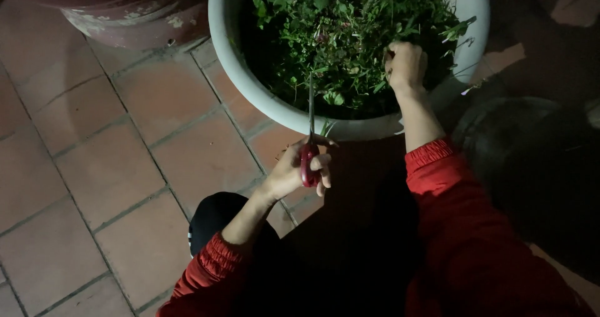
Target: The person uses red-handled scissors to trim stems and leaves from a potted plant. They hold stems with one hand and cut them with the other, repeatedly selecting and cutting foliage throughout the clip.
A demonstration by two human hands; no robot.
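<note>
At the bottom of the frame, two red sleeves with gathered cuffs come up from the lower edge, with a dark knee between the left one and the tiled floor.

Just above the centre of the lower half, the left hand is closed around the red handles of a pair of scissors. The fingers curl through and over the handles, the thumb on top. The thin blades point straight up the frame and look pressed together or nearly so; in the dim light a gap between them cannot be made out. Their tips reach over the near rim of the pot and into the greenery.

Further up, right of centre, the right hand is balled into a tight fist among the stems, clutching a bunch of the green plants. Its knuckles face the camera, and the wrist crosses the pot's rim.

The round pale pot fills the upper middle of the frame, crammed with small leafy shoots. Beyond it, in the upper left corner, stands the base of a reddish-brown pot with flaking paint.
</note>
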